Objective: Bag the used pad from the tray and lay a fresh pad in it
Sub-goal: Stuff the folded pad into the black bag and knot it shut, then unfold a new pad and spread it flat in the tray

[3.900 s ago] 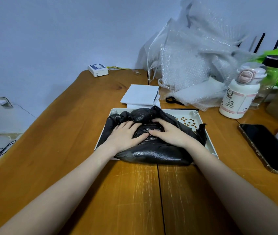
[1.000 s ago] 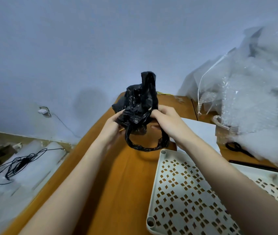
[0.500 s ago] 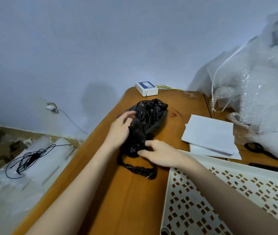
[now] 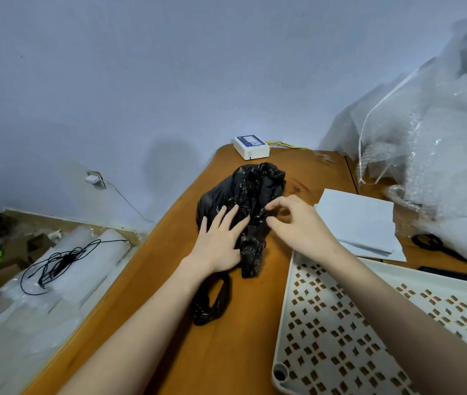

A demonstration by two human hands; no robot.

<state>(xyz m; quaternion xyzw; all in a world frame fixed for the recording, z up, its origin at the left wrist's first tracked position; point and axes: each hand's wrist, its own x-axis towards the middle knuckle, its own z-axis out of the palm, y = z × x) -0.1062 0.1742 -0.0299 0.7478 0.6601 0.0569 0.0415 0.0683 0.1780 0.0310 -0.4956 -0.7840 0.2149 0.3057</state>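
Observation:
The black plastic bag, bulging and closed, lies on the wooden table left of the tray, its handle loops trailing toward me. My left hand rests flat on the bag's near side with straight fingers. My right hand hovers just right of the bag, fingers loosely curled and holding nothing. The white perforated tray sits at the lower right with nothing in it. A stack of white folded pads lies behind the tray. The used pad is not visible.
A small white box sits at the table's far end. Bubble wrap is piled at the right, with black scissors below it. The table's left edge drops to a floor with a black cable.
The bag went from held up in both hands to lying on the table. My left hand has flattened onto it. My right hand has let go and lifted slightly.

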